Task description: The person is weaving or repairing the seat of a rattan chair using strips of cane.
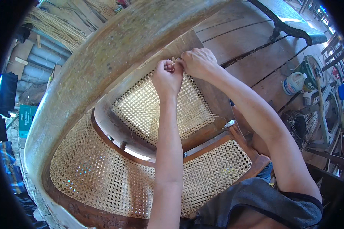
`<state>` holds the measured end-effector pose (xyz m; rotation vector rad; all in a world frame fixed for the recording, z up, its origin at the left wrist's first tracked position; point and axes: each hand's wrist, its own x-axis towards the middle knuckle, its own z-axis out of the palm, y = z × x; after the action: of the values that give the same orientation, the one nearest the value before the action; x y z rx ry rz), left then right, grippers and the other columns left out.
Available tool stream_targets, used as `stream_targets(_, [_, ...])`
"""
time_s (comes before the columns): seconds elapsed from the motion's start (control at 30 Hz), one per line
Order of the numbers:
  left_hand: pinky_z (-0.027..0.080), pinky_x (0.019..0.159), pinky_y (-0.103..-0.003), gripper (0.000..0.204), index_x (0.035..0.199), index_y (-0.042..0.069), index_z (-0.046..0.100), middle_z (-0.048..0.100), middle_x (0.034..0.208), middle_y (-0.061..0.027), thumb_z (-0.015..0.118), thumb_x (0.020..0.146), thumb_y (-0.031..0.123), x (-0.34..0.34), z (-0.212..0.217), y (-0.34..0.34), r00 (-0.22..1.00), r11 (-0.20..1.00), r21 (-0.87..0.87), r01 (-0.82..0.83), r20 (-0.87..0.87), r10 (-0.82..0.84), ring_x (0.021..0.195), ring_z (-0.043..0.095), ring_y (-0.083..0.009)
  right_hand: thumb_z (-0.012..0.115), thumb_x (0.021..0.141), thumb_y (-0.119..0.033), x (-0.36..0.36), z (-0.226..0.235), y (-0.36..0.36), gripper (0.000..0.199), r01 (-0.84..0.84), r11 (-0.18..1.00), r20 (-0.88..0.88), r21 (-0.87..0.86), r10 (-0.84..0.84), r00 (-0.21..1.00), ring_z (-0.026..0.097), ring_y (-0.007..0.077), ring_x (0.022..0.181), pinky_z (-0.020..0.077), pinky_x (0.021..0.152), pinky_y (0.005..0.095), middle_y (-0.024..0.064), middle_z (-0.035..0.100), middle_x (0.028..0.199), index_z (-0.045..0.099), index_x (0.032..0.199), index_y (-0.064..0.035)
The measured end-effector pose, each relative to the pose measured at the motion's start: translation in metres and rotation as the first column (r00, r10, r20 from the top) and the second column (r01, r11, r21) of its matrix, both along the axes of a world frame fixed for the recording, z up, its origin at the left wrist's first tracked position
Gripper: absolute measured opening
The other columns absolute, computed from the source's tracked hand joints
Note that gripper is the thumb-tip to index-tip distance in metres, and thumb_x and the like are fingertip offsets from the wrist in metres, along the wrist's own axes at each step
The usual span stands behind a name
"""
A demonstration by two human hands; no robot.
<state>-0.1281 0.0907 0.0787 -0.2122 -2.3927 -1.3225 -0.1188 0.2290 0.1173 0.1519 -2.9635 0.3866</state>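
Note:
A woven cane panel (141, 110) fills a wooden frame (214, 95), its edge strands passing through a row of small holes. At the panel's far edge my left hand (168, 78) is closed in a pinch, a thin tan cane strand (174, 60) showing at its fingertips. Right against it, my right hand (198, 63) is curled closed over the frame's far rail. What its fingertips grip is hidden behind the knuckles. Loose strand ends (215, 115) poke out at the panel's right corner.
A broad curved wooden rail (80, 80) arches over the left side. Nearer me lies a curved woven cane backrest (118, 179). A cane-topped bench (290, 19), a white jug (294, 83) and a dark bucket (312, 70) stand at right. Cane bundles (53, 28) lie far left.

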Motion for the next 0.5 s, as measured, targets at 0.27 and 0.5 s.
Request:
stream_targets(0.27, [0.051, 0.063, -0.031, 0.010, 0.087, 0.008, 0.068, 0.069, 0.075, -0.0071, 0.073, 0.082, 0.016, -0.004, -0.028, 0.004, 0.971, 0.998, 0.005, -0.061, -0.231, 0.060, 0.065, 0.066, -0.0176, 0.055, 0.093, -0.032, 0.000, 0.004, -0.003, 0.037, 0.094, 0.995, -0.086, -0.044, -0.097, 0.991, 0.070, 0.0348, 0.078, 0.0539, 0.071, 0.0445, 0.0205, 0.068, 0.075, 0.071, 0.075, -0.0040])
stream_targets(0.5, [0.051, 0.063, -0.030, 0.009, 0.088, 0.008, 0.069, 0.069, 0.078, -0.0076, 0.073, 0.082, 0.013, -0.003, -0.028, 0.007, 0.967, 0.996, -0.032, -0.083, -0.245, 0.073, 0.066, 0.066, -0.0183, 0.057, 0.093, -0.034, -0.002, 0.003, 0.001, 0.037, 0.060, 0.998, -0.060, -0.006, -0.061, 0.996, 0.070, 0.0340, 0.079, 0.0533, 0.073, 0.0452, 0.0188, 0.070, 0.077, 0.073, 0.078, -0.0046])
